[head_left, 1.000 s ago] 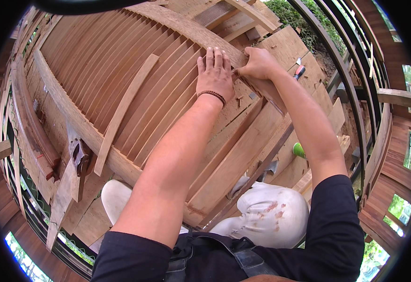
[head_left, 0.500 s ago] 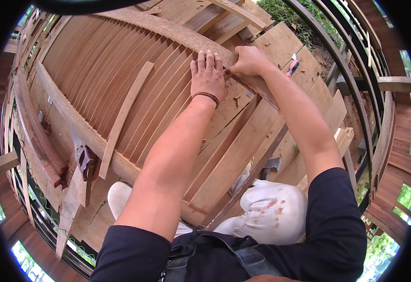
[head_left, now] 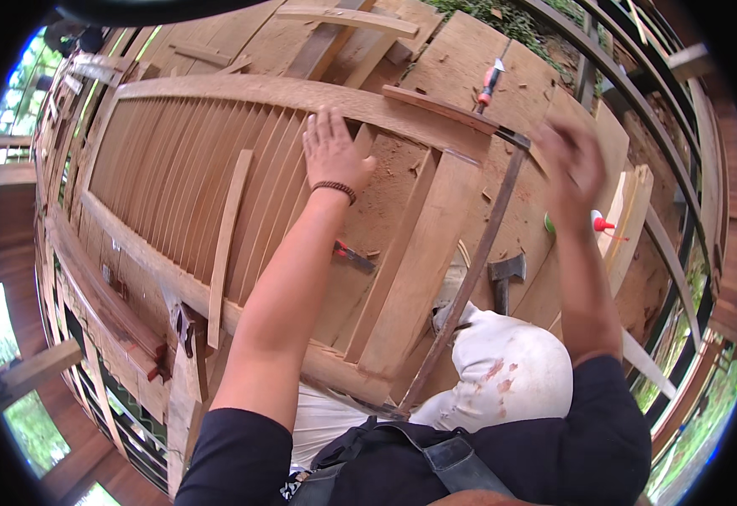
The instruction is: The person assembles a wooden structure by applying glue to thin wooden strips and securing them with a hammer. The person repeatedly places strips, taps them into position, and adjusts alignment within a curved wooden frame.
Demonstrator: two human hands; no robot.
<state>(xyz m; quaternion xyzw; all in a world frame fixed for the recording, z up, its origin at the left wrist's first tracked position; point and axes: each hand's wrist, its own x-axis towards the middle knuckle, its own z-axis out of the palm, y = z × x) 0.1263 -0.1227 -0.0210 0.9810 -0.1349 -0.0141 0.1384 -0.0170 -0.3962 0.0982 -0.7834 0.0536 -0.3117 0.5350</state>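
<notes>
A wooden louvered panel (head_left: pixel 292 94) lies before me, its many thin slats (head_left: pixel 183 160) set between two long rails. My left hand (head_left: pixel 335 152) rests palm down on the slats nearest the gap, fingers stretched toward the far rail; a beaded bracelet circles the wrist. To the right my right hand (head_left: pixel 570 156) is raised and smeared by motion, so its fingers do not read. Just left of it, a long metal bar clamp (head_left: pixel 478 270) runs along the panel's end. A flat wooden strip (head_left: pixel 436 108) lies across the far rail, one end by the clamp's tip.
A loose strip (head_left: pixel 232 244) lies across the slats. A red-and-black chisel (head_left: pixel 488 88) is beyond the panel, and a utility knife (head_left: pixel 353 255) lies within the frame's gap. A hatchet (head_left: pixel 505 274) and a red-tipped bottle (head_left: pixel 602 223) are at right. Wooden mouldings (head_left: pixel 103 287) stand left.
My right hand has left the far rail and swung to the right. My left hand stays flat on the slats. The view has shifted, bringing the knife and the wooden strip into sight.
</notes>
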